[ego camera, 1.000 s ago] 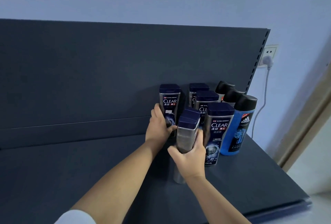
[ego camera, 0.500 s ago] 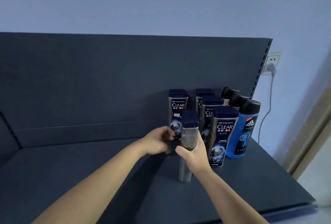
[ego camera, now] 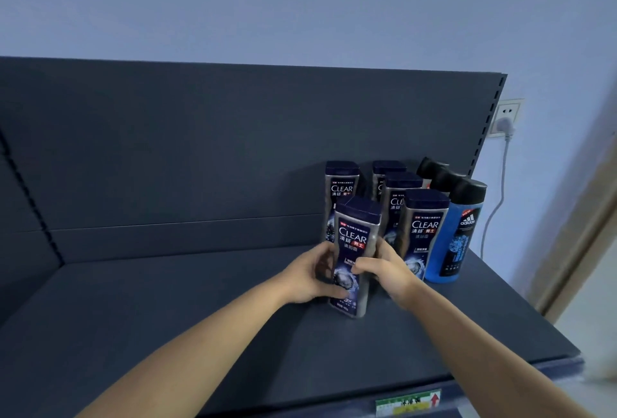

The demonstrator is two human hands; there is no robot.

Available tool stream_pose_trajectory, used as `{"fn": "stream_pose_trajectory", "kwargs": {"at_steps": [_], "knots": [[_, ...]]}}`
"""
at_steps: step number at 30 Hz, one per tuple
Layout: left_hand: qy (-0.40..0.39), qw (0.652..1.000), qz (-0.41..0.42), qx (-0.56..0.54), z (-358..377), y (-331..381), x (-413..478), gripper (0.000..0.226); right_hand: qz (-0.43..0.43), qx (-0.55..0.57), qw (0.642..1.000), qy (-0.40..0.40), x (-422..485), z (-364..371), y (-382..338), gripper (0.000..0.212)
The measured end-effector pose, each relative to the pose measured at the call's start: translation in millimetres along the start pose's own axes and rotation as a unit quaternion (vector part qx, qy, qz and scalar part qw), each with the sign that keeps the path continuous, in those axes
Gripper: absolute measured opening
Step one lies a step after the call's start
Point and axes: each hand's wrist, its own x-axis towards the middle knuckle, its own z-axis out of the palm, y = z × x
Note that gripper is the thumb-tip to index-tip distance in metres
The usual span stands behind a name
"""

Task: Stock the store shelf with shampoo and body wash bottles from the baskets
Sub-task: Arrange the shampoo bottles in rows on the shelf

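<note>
Since the frame half a second earlier, the left grip (ego camera: 310,279) has come off the rear bottle and joined the right grip (ego camera: 389,270) on the silver-grey plastic CLEAR shampoo bottle (ego camera: 355,244) with a flat navy cap. That bottle has turned from edge-on to label-forward. Both forearms reach in from below. The left grip curls round the bottle's left side with the thumb low across the front; the right grip wraps its right side with the thumb on the label. The bottle stands slightly tilted, base on the dark grey metal shelf (ego camera: 167,334), just in front of the stocked group at the right rear. Bare shelf surface runs left to the perforated side upright (ego camera: 33,200). The front edge carries a green-and-yellow price label (ego camera: 407,402). Count: five CLEAR bottles, made up of four standing CLEAR bottles (ego camera: 424,230) and one held; three blue adidas body wash bottles (ego camera: 457,244) with black caps, filed along the right edge.
</note>
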Motion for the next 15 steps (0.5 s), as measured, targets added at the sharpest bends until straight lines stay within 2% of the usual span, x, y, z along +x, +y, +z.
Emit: {"fn": "stream_pose_trajectory", "kwargs": {"at_steps": [3, 7, 10, 13, 15], "knots": [[0.027, 0.999, 0.018, 0.017, 6, 0, -2, 0.059, 0.011, -0.001, 1.000, 0.020, 1, 8, 5, 0.033], [0.064, 0.996, 0.015, 0.057, 11, -3, 0, 0.053, 0.029, 0.031, 0.995, 0.085, 7, 18, 7, 0.051], [0.093, 0.990, 0.014, 0.105, 12, -2, 4, 0.049, 0.034, 0.005, 0.995, 0.089, 12, 18, 8, 0.044], [0.140, 0.980, 0.002, 0.143, 9, -3, 13, 0.050, -0.019, -0.057, 0.992, 0.114, 16, 23, 11, 0.041], [0.144, 0.978, -0.011, 0.152, 5, -1, 21, 0.047, -0.071, -0.090, 0.982, 0.149, 21, 29, 15, 0.044]]}}
